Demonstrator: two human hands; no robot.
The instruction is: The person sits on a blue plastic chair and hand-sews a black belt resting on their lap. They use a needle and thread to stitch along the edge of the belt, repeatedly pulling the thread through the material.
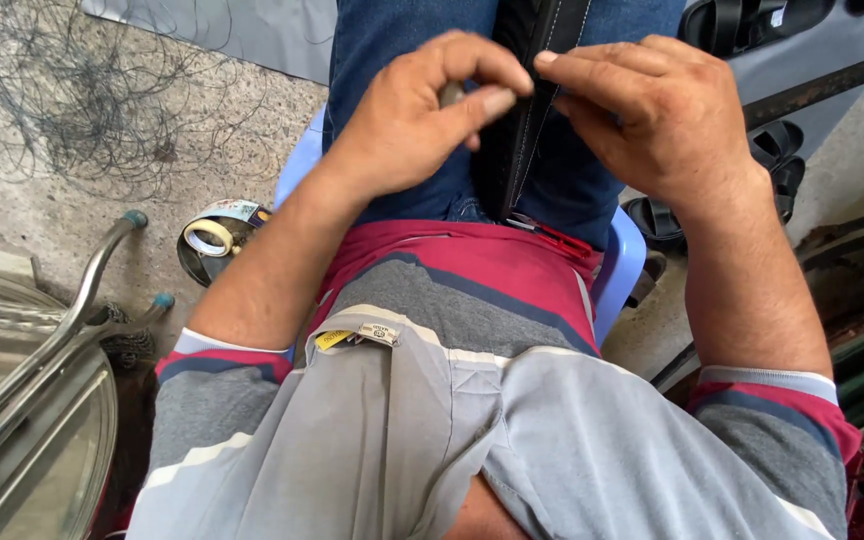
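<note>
I look down at my lap. A black strap-like piece (524,130) with a stitched edge lies upright between my blue-jeaned knees. My left hand (422,115) pinches its left edge between thumb and forefinger, with a small grey object partly hidden in the fingers. My right hand (652,110) presses fingertips on the strap's right edge, near the top. A red clip or tab (557,235) shows at the strap's lower end, by my striped grey and red shirt.
I sit on a blue plastic stool (627,265). A round tin holding a roll of tape (214,238) stands on the concrete floor at left, beside metal chair legs (82,300). Black sandals (772,160) lie at right. A tangle of thin wire (82,90) lies at upper left.
</note>
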